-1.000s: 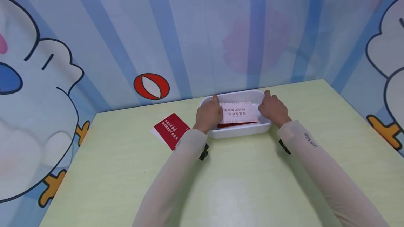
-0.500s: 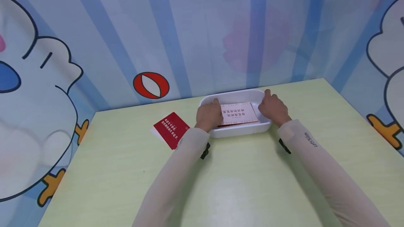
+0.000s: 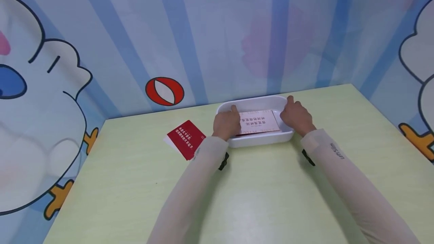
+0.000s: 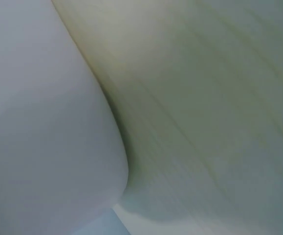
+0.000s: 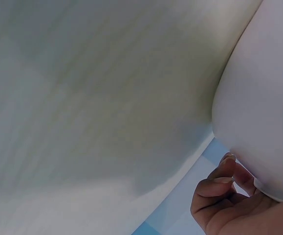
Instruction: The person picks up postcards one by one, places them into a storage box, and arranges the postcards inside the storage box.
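White tray (glossy, round-cornered)

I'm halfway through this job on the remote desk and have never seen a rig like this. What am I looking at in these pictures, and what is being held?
No machine here: a person is working with two bare hands. The widest picture comes from a camera worn on the head, looking forward and down. It shows the left hand and the right hand gripping opposite ends of a white tray on a pale table. A white printed card lies inside the tray. Beside the tray, partly behind the left sleeve, a red card overlaps something white.

The other two pictures come from cameras worn on the wrists. The left one shows the tray's outer wall and the table, but no hand. The right one shows the right hand at the tray's rim.
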The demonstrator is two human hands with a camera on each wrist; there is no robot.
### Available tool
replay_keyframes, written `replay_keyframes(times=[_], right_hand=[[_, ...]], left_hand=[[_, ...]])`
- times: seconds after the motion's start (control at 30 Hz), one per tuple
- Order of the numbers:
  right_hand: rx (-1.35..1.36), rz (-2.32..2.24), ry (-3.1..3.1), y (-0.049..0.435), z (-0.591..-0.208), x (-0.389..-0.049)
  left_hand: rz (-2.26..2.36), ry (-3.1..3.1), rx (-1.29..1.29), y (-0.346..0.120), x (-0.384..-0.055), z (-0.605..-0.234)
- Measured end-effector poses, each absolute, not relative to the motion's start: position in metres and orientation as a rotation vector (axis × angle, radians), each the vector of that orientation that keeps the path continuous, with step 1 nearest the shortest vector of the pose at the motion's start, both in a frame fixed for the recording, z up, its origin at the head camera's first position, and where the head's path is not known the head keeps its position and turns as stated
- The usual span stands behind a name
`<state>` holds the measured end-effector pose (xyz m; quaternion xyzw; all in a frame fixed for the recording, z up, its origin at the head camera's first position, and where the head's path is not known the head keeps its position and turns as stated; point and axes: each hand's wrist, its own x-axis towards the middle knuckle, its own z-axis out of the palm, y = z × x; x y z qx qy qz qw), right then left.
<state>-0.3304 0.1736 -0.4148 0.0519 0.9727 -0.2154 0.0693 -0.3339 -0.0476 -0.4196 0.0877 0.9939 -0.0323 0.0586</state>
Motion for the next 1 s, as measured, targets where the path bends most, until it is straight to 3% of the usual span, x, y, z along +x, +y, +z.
replay_keyframes(times=[1.0], right_hand=[[0.165, -0.667, 2.894, 0.1744, -0.4129, -0.3313]], left_hand=[[-0.218, 3.007, 0.351, -0.0457, -0.3299, -0.4221]])
